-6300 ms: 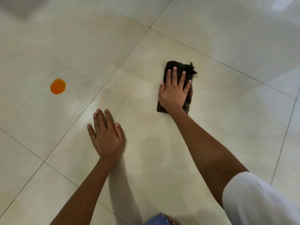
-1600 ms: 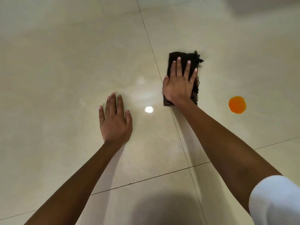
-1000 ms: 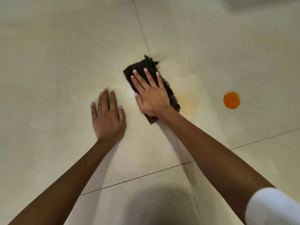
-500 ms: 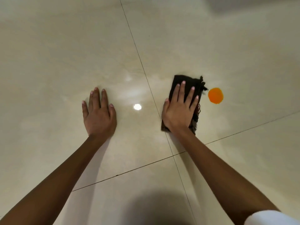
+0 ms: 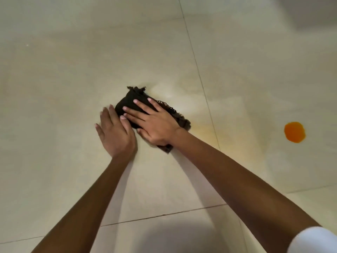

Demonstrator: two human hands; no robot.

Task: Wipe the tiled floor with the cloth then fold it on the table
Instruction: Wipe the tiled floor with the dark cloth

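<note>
R hand slid cloth left — beside L hand, orange spot farther off

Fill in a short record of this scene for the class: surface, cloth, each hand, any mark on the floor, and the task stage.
Surface: pale tiled floor, glossy
Cloth: dark cloth, bunched, frayed edge, lying on the floor
Right hand: right hand flat on the cloth, fingers straight, pressing
Left hand: left hand flat on the floor, close beside the cloth
Mark: round orange spot, right of the cloth and apart from it, not yet wiped
Task stage: wiping under way; folding not begun
</note>
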